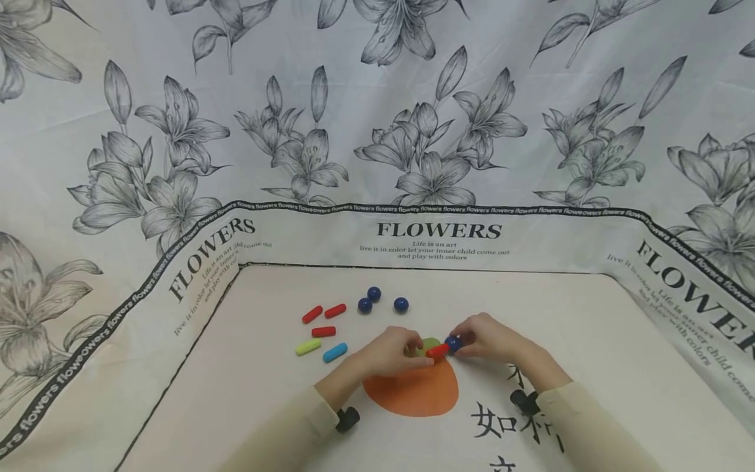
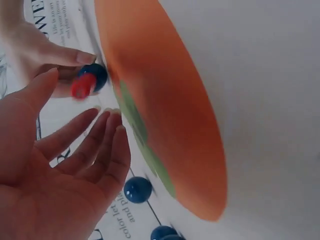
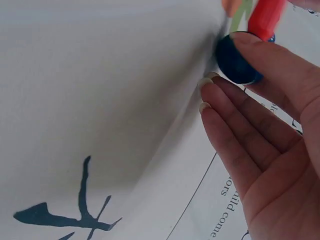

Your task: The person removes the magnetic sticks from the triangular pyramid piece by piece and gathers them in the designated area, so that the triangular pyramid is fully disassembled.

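Note:
My right hand (image 1: 486, 337) pinches a dark blue ball (image 1: 453, 344) between thumb and fingers. A short red rod (image 1: 438, 351) sticks out from that ball, pointing left. In the right wrist view the thumb lies on the ball (image 3: 237, 60), right against the red rod (image 3: 266, 17). My left hand (image 1: 386, 351) is just left of the rod's free end. Its thumb and fingers are spread around empty space in the left wrist view, with the rod (image 2: 82, 86) beyond the fingertips. Both hands are low over the orange printed shape (image 1: 413, 393) and its green leaf.
Further left lie three loose red rods (image 1: 324, 332), a yellow-green rod (image 1: 308, 347) and a light blue rod (image 1: 335, 353). Three dark blue balls (image 1: 401, 305) sit behind my left hand. A flower-printed cloth (image 1: 439, 239) rises along the table's back and sides.

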The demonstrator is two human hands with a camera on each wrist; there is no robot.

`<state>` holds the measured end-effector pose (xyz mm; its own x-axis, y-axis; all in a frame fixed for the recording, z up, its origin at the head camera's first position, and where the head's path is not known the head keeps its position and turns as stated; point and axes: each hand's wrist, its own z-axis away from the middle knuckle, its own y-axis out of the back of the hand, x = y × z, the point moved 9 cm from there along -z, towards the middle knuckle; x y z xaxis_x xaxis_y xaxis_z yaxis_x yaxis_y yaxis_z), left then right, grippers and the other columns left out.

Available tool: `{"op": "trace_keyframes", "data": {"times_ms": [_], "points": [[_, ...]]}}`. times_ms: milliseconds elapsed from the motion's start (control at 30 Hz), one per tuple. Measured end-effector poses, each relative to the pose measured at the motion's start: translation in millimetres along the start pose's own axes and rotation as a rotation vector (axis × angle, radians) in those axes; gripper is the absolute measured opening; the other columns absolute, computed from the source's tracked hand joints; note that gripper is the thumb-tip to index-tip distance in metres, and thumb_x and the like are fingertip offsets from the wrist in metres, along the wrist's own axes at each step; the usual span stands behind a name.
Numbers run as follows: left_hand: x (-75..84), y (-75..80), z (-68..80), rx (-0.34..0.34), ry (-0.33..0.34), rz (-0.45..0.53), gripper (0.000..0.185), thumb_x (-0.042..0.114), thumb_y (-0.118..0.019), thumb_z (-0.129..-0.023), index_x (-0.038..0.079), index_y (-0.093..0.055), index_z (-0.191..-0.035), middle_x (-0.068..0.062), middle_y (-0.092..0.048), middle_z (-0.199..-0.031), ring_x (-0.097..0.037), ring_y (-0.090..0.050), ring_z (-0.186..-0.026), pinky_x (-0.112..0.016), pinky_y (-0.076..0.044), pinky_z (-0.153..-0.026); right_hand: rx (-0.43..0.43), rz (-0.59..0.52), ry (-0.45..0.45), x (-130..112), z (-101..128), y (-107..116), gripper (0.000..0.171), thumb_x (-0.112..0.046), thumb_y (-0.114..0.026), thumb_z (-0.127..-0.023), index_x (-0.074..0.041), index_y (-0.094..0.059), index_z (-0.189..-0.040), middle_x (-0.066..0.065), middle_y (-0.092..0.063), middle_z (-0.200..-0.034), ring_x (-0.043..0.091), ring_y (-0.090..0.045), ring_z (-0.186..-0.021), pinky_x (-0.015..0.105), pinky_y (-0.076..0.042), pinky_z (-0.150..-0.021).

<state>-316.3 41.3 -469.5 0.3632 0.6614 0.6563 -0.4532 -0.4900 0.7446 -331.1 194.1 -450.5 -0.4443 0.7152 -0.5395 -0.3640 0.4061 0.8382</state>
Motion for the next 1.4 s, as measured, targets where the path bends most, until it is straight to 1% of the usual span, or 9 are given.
{"op": "trace_keyframes", "data": {"times_ms": [133,233,367,533,600,767,1000,1167,1400], "points": [[6.2,-5.3,-10.1,0.013,0.006,-0.016,0.038,0.04,-0.077,-0.092,0.011,-0.072,-0.116,0.004,-0.061,-0.079,-0.01,-0.056,-0.075,-0.023,-0.046,-0.064,0.013,0.029,-0.017,7,-2,-1,0.025,-0.01,-0.086,-0.081,-0.007,-0.079,-0.105,-0.005,-0.075,-0.089,0.007,-0.064,-0.078,0.028,-0.056,-0.076],[8.5,-6.9,-15.7,0.023,0.011,-0.017,0.03,0.035,-0.075,-0.094,0.011,-0.072,-0.112,0.005,-0.062,-0.079,-0.01,-0.056,-0.074,-0.023,-0.047,-0.066,0.021,0.024,-0.014,9,-3,-2,0.025,-0.011,-0.085,-0.082,-0.007,-0.078,-0.105,-0.006,-0.074,-0.086,0.008,-0.064,-0.076,0.025,-0.055,-0.074],[8.1,-6.8,-22.8,0.045,0.024,-0.019,0.021,0.028,-0.072,-0.097,0.01,-0.073,-0.109,0.006,-0.062,-0.079,-0.011,-0.057,-0.074,-0.022,-0.048,-0.068,0.03,0.018,-0.001,9,-4,-2,0.021,-0.015,-0.085,-0.084,-0.009,-0.078,-0.103,-0.009,-0.071,-0.082,0.01,-0.061,-0.074,0.025,-0.054,-0.071],[3.8,-8.3,-29.3,0.063,0.045,0.006,0.019,0.024,-0.072,-0.097,0.009,-0.076,-0.108,0.004,-0.063,-0.079,-0.011,-0.057,-0.072,-0.021,-0.047,-0.064,0.039,0.024,-0.015,9,-4,-4,0.02,-0.02,-0.085,-0.085,-0.01,-0.078,-0.101,-0.01,-0.068,-0.078,0.011,-0.059,-0.071,0.025,-0.052,-0.068],[2.9,-8.2,-31.0,0.073,0.044,0.011,0.018,0.022,-0.073,-0.097,0.009,-0.077,-0.108,0.004,-0.062,-0.079,-0.011,-0.057,-0.071,-0.021,-0.047,-0.064,0.041,0.033,-0.028,9,-5,-4,0.021,-0.021,-0.084,-0.085,-0.01,-0.078,-0.102,-0.009,-0.067,-0.076,0.011,-0.058,-0.07,0.025,-0.051,-0.066],[2.7,-5.8,-32.7,0.091,0.038,-0.001,0.015,0.019,-0.075,-0.095,0.009,-0.078,-0.105,0.004,-0.062,-0.079,-0.011,-0.056,-0.069,-0.02,-0.046,-0.062,0.046,0.063,-0.062,6,-7,-5,0.023,-0.023,-0.085,-0.085,-0.009,-0.078,-0.103,-0.008,-0.064,-0.073,0.012,-0.056,-0.069,0.026,-0.049,-0.065],[0.9,-4.7,-34.5,0.084,0.067,-0.011,0.014,0.021,-0.076,-0.094,0.009,-0.079,-0.1,0.004,-0.063,-0.074,-0.011,-0.055,-0.064,-0.02,-0.045,-0.058,0.052,0.071,-0.107,7,-9,-5,0.025,-0.022,-0.085,-0.084,-0.009,-0.079,-0.104,-0.008,-0.065,-0.073,0.012,-0.056,-0.07,0.027,-0.049,-0.066],[-0.1,-5.5,-35.0,0.085,0.091,-0.013,0.015,0.022,-0.076,-0.094,0.009,-0.08,-0.101,0.003,-0.063,-0.074,-0.011,-0.056,-0.064,-0.02,-0.045,-0.057,0.06,0.079,-0.09,7,-8,-3,0.026,-0.022,-0.085,-0.084,-0.009,-0.079,-0.105,-0.008,-0.064,-0.074,0.013,-0.055,-0.071,0.027,-0.048,-0.066],[2.8,-5.5,-31.4,0.086,0.128,-0.021,0.015,0.021,-0.077,-0.094,0.009,-0.08,-0.101,0.001,-0.063,-0.074,-0.013,-0.055,-0.065,-0.021,-0.045,-0.058,0.065,0.081,-0.073,7,-7,-4,0.025,-0.023,-0.085,-0.084,-0.009,-0.079,-0.104,-0.009,-0.064,-0.074,0.013,-0.055,-0.071,0.027,-0.048,-0.067]]}}
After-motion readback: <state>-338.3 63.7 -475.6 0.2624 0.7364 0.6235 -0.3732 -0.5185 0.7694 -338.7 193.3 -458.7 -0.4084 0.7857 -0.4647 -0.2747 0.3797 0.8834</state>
